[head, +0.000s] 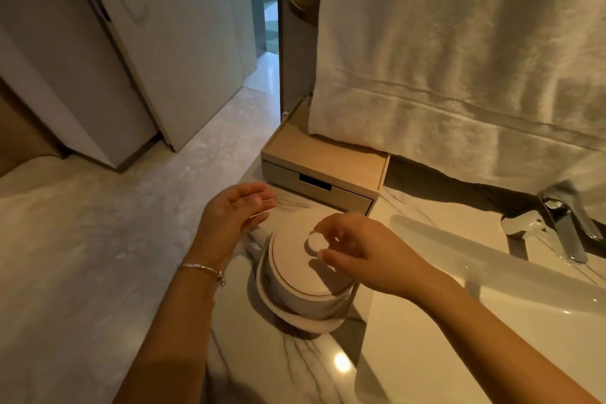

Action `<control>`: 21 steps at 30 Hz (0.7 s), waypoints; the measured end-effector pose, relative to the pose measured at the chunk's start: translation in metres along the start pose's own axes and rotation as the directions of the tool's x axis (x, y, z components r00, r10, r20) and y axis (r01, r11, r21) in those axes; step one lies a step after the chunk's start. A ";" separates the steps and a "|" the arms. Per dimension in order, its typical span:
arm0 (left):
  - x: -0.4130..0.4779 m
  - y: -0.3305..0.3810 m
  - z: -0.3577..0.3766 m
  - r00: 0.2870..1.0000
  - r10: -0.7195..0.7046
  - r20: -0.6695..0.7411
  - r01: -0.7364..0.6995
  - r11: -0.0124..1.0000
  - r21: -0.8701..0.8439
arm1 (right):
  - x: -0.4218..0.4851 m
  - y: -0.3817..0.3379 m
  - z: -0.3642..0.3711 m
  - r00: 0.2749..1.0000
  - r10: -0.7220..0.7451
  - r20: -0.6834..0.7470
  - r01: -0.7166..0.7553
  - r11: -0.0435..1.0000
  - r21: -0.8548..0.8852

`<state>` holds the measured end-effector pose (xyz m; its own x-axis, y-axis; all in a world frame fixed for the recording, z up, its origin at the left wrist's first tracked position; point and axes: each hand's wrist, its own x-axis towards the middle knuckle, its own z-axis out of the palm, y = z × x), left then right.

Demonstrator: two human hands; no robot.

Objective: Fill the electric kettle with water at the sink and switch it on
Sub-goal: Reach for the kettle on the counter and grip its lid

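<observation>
A pale round electric kettle [295, 279] with a flat lid and a round lid knob [315, 243] stands on the marble counter [295, 357], left of the white sink [459, 321]. My right hand [357, 252] hovers over the lid, fingers curled around the knob without clearly gripping it. To the kettle's upper left, my left hand [236, 211] is held up with fingers apart and nothing in it; a bracelet is on that wrist. A chrome tap [557, 223] stands at the far right behind the basin.
A small wooden drawer box [321, 167] sits on the counter behind the kettle. A large white towel [459, 59] hangs above it and over the tap area. To the left are the tiled floor [98, 256] and an open door [170, 43].
</observation>
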<state>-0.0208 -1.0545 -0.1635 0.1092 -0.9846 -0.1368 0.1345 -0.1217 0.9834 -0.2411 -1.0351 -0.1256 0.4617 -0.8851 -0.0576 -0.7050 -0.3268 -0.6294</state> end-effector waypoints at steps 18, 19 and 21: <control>-0.025 -0.066 -0.014 0.929 -0.369 0.017 0.369 0.927 -0.074 | 0.021 0.004 0.013 0.991 -0.135 0.018 0.137 0.985 -0.104; -0.027 -0.068 -0.012 0.927 -0.375 0.010 0.375 0.926 -0.040 | 0.020 0.003 0.013 0.990 -0.138 0.016 0.138 0.985 -0.101; -0.031 -0.072 -0.010 0.930 -0.367 0.000 0.366 0.930 -0.022 | 0.019 0.003 0.012 0.991 -0.131 0.004 0.131 0.988 -0.081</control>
<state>-0.0241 -1.0135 -0.2308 0.0524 -0.8714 -0.4877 0.1869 -0.4712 0.8620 -0.2280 -1.0484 -0.1377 0.5520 -0.8335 0.0221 -0.6801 -0.4654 -0.5664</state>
